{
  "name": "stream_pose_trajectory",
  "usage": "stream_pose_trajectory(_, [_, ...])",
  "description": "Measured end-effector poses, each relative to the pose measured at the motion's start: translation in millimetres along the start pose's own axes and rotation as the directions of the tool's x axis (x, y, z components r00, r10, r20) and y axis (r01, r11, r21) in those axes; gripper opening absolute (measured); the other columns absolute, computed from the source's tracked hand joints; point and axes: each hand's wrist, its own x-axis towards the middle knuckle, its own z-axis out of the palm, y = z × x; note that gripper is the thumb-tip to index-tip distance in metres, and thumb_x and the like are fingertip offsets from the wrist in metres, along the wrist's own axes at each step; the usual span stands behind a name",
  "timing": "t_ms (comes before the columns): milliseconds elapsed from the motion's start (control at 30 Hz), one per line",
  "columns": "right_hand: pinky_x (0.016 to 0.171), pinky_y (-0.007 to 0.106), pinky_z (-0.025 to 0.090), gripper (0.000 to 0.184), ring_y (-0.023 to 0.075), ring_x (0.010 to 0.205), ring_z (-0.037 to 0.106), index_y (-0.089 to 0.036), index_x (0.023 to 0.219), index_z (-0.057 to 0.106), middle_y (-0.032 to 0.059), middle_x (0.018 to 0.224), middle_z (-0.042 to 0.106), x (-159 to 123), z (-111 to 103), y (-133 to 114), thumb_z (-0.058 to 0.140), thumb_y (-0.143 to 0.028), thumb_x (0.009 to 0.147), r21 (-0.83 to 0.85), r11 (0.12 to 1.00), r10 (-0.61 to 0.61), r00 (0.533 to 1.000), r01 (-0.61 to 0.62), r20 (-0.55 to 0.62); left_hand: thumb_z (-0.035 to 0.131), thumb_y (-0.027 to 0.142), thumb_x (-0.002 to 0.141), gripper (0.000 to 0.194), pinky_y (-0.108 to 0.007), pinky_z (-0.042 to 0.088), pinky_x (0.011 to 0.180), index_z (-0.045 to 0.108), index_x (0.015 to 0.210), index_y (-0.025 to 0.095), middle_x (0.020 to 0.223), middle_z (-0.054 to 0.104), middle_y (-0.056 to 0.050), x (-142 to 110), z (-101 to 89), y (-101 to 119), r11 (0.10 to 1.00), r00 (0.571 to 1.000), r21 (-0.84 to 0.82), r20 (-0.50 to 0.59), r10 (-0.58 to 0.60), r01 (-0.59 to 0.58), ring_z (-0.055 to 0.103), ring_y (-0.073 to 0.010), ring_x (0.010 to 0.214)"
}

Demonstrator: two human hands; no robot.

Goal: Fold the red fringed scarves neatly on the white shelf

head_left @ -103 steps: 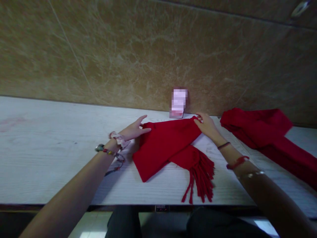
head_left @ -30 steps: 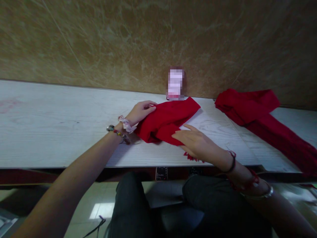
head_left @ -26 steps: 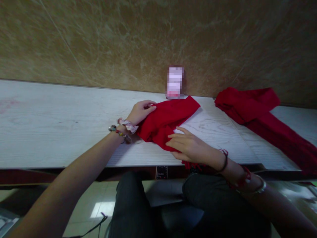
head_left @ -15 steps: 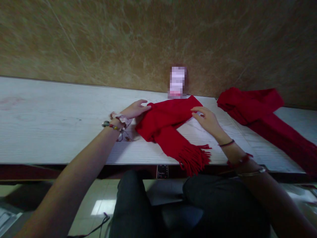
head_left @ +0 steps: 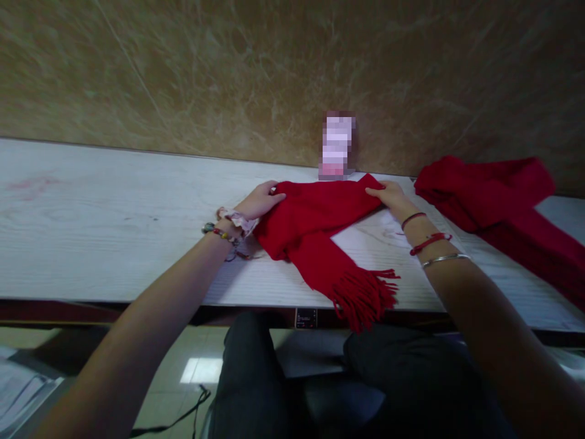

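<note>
A red fringed scarf (head_left: 311,213) lies folded on the white wood-grain table (head_left: 114,225), its tassels hanging over the front edge. My left hand (head_left: 264,200) grips the scarf's upper left corner, thumb on top and fingers behind it. At the upper right end, my right hand (head_left: 386,195) pinches the scarf's edge between thumb and fingers. The cloth between both hands lies fairly flat, and one fringed tail slants toward me from beneath the upper part.
Another red scarf (head_left: 498,195) lies loosely folded to the right. A pixelated upright object (head_left: 337,146) leans on the brown marbled wall (head_left: 228,79) behind the table. A small dark labelled object (head_left: 306,317) shows below the front edge.
My right hand has moved from hovering with loose fingers by the scarf's right end to pinching that end. My left hand has closed on the left corner. The view has shifted slightly.
</note>
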Motion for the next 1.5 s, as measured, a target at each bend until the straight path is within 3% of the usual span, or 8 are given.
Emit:
stream_pose_trajectory(200, [0.075,0.036,0.049,0.009,0.0178,0.071,0.063,-0.019,0.072,0.062,0.0008,0.066,0.067,-12.7,-24.7,6.6,0.061,-0.013,0.065,0.163,0.985,0.059,0.998,-0.061,0.020,0.052,0.023,0.077,0.029,-0.029,0.048,0.069,0.053,0.104,0.012,0.085,0.061,-0.005,0.3,-0.2,2.3,0.994,0.991,-0.011,-0.066,-0.112,0.112,0.058,-0.0158,0.073])
stream_pose_trajectory(367, [0.075,0.039,0.048,0.021,0.0194,0.075,0.061,-0.017,0.083,0.058,0.0036,0.074,0.064,-13.3,-28.2,5.5,0.062,-0.013,0.063,-0.035,0.993,0.106,0.977,-0.115,-0.184,0.049,0.031,0.080,0.035,-0.034,0.045,0.080,0.053,0.109,0.013,0.087,0.057,-0.005,-0.6,6.7,-3.9,0.945,0.992,0.322,-0.099,0.083,-0.047,0.055,-0.0180,0.081])
stream_pose_trajectory(533, [0.089,0.047,0.040,0.052,0.0276,0.101,0.052,-0.011,0.108,0.050,0.0148,0.105,0.054,-20.8,-26.8,-2.1,0.066,-0.019,0.059,-0.518,0.853,-0.260,0.909,0.057,-0.327,0.043,0.038,0.082,0.045,-0.037,0.038,0.092,0.049,0.117,0.011,0.102,0.051,-0.010,-8.4,2.4,5.6,0.804,0.921,0.487,0.001,0.391,-0.342,0.050,-0.0198,0.095])
stream_pose_trajectory(700, [0.091,0.045,0.040,0.037,0.0250,0.105,0.050,-0.017,0.112,0.051,0.0129,0.110,0.053,-65.9,-7.9,-29.6,0.053,-0.026,0.076,-0.599,0.562,-0.589,0.784,0.571,0.194,0.049,0.056,0.074,0.058,-0.038,0.034,0.095,0.051,0.115,0.015,0.107,0.047,-0.010,-21.7,-8.9,22.3,0.692,0.849,0.496,0.360,0.386,-0.525,0.045,-0.0237,0.103])
stream_pose_trajectory(833, [0.097,0.042,0.035,0.044,0.0225,0.117,0.043,-0.017,0.124,0.045,0.0122,0.125,0.049,-98.3,20.7,-34.6,0.050,-0.028,0.082,-0.440,0.373,-0.514,0.577,0.817,0.635,0.059,0.059,0.065,0.079,-0.037,0.030,0.099,0.039,0.129,0.017,0.119,0.042,-0.011,-27.5,-14.4,23.2,0.651,0.766,0.453,0.547,0.337,-0.610,0.040,-0.0258,0.112])
stream_pose_trajectory(900, [0.099,0.045,0.032,0.045,0.0234,0.123,0.038,-0.016,0.128,0.042,0.0131,0.132,0.044,-102.7,29.8,-28.8,0.046,-0.027,0.084,-0.445,0.326,-0.418,0.549,0.834,0.724,0.060,0.057,0.064,0.082,-0.036,0.029,0.100,0.035,0.132,0.019,0.124,0.039,-0.011,-26.8,-14.5,19.8,0.640,0.737,0.435,0.592,0.327,-0.633,0.038,-0.0261,0.115])
stream_pose_trajectory(1233, [0.101,0.052,0.027,0.046,0.0231,0.130,0.027,-0.022,0.135,0.033,0.0083,0.142,0.033,-91.1,26.5,-15.5,0.033,-0.033,0.091,-0.560,0.282,-0.268,0.624,0.779,0.734,0.047,0.033,0.082,0.037,-0.038,0.024,0.105,0.055,0.116,0.020,0.129,0.035,-0.008,-22.6,-8.1,16.7,0.544,0.703,0.449,0.510,0.496,-0.709,0.031,-0.0230,0.122])
stream_pose_trajectory(1500, [0.097,0.065,0.019,0.050,0.0326,0.133,0.014,-0.025,0.137,0.029,0.0074,0.147,0.021,-88.2,20.1,-16.2,0.033,-0.041,0.090,-0.755,0.263,-0.279,0.797,0.600,0.536,0.057,0.022,0.074,0.039,-0.037,0.030,0.099,0.058,0.114,0.020,0.119,0.052,-0.008,-47.6,22.4,43.9,0.325,0.459,0.331,0.721,0.519,-0.886,0.042,-0.0214,0.113])
